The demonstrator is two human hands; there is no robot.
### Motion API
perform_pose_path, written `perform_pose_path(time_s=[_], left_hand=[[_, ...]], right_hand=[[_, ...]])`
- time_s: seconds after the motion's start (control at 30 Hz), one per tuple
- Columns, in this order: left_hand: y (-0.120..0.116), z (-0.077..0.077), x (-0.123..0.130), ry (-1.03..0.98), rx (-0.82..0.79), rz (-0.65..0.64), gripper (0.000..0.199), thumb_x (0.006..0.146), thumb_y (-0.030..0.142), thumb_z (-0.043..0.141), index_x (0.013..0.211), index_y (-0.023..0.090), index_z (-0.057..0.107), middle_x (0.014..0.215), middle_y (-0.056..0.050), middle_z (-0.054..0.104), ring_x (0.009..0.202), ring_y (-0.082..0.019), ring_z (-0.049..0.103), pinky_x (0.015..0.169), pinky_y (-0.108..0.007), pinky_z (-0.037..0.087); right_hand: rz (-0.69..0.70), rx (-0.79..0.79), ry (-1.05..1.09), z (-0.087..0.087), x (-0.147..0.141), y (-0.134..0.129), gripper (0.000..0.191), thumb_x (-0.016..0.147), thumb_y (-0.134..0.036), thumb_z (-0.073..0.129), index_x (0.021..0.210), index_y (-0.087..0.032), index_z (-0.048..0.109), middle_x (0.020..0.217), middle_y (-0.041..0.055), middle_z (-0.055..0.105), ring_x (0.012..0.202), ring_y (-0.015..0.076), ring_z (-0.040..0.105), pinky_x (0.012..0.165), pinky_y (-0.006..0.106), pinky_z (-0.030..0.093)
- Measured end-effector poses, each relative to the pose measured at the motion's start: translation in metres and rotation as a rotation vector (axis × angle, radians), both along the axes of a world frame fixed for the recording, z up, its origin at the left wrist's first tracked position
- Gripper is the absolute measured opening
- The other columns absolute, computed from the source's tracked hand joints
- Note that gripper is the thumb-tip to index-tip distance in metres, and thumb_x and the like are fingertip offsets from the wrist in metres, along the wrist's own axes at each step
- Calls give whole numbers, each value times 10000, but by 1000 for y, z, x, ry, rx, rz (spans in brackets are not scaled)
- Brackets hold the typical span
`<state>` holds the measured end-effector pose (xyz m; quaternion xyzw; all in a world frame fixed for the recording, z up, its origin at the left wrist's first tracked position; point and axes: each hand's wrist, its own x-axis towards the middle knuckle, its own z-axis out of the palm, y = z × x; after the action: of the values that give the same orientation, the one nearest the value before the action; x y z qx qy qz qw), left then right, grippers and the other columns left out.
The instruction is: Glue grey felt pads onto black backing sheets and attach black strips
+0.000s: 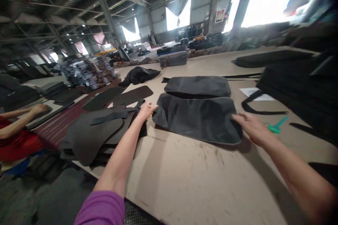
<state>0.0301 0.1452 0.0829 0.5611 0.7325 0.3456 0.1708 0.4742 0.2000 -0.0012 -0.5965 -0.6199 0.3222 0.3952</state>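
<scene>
A black, flexible panel with rounded corners (198, 119) is stretched between my hands, tilted a little above the tan table (179, 182). My left hand (147, 110) pinches its left end, thumb and forefinger closed on the edge. At the opposite end, my right hand (245, 123) has its fingers closed on the right edge. Just behind lies a stack of similar black panels (196, 86), partly hidden by the held one. Dark cut pieces (97, 133) are piled close to my left forearm.
Right of my right hand lies a green tool (277, 126), probably scissors, with a black strap (250, 105) behind it. Black material (298, 84) is heaped at the right. Further left, a co-worker's hands (38, 109) rest over another table. Stacked bundles (87, 72) stand behind.
</scene>
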Motion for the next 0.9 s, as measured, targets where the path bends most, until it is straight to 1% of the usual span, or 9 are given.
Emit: perform_pose_path(time_s=[0.07, 0.17, 0.23, 0.3, 0.4, 0.53, 0.67, 0.8, 0.9], left_hand=[[-21, 3, -12, 182, 1, 38, 563, 874, 455, 728, 1326, 147, 595, 1250, -189, 698, 1211, -309, 634, 1021, -400, 472], [-78, 9, -39, 411, -23, 85, 598, 897, 451, 706, 1419, 220, 527, 1432, -188, 582, 1372, -355, 497, 1128, -471, 375], [-119, 12, -65, 519, -67, 122, 580, 896, 452, 699, 1398, 209, 542, 1423, -201, 578, 1370, -385, 482, 1130, -514, 366], [-154, 13, -95, 590, -126, 153, 558, 872, 478, 717, 1327, 181, 593, 1368, -212, 609, 1330, -406, 506, 1105, -536, 392], [-187, 11, -133, 636, -194, 155, 492, 880, 525, 683, 1229, 179, 656, 1326, -182, 647, 1268, -370, 565, 1083, -490, 431], [-201, 9, -158, 645, -208, 96, 466, 947, 538, 566, 1279, 224, 657, 1403, -110, 636, 1312, -302, 563, 1117, -401, 411], [-203, 23, -167, 634, -237, 32, 471, 955, 577, 522, 1282, 278, 683, 1363, -61, 681, 1268, -271, 617, 1054, -330, 454], [-199, 40, -165, 688, -264, 66, 404, 984, 509, 471, 1177, 277, 739, 1206, -89, 755, 1129, -285, 697, 912, -317, 516], [-192, 53, -153, 820, -254, 166, 425, 1022, 427, 378, 1211, 237, 707, 1100, -162, 765, 998, -330, 730, 855, -396, 526]], right_hand=[[-14, 74, -193, -8, -4, -4, 607, 893, -605, 574, 1244, -111, 586, 1252, 269, 663, 1153, 405, 636, 979, 523, 478], [71, 175, -226, -21, -8, -50, 701, 888, -646, 516, 1444, -225, 453, 1410, 177, 605, 1160, 386, 650, 1012, 515, 487], [120, 121, -184, -30, -10, -93, 698, 869, -667, 514, 1459, -300, 444, 1370, 106, 651, 1057, 361, 702, 960, 500, 533], [154, 11, -151, -41, -10, -135, 691, 855, -697, 510, 1426, -308, 491, 1259, 92, 716, 981, 352, 732, 889, 480, 572], [197, -84, -110, -59, -10, -181, 687, 831, -712, 520, 1368, -286, 563, 1184, 93, 750, 1021, 347, 734, 883, 448, 591], [174, -54, -162, -84, -14, -209, 607, 840, -694, 539, 1293, -303, 636, 1260, 64, 724, 1152, 340, 688, 943, 444, 577], [110, 1, -165, -100, -21, -216, 557, 873, -688, 516, 1270, -323, 657, 1244, 50, 730, 1158, 352, 680, 955, 489, 568], [107, -1, -131, -102, -23, -217, 500, 880, -694, 514, 1215, -361, 679, 1212, 27, 742, 1146, 357, 683, 978, 521, 556], [117, 17, -132, -103, -22, -217, 509, 888, -690, 509, 1218, -342, 679, 1233, 35, 733, 1142, 362, 682, 969, 516, 556]])
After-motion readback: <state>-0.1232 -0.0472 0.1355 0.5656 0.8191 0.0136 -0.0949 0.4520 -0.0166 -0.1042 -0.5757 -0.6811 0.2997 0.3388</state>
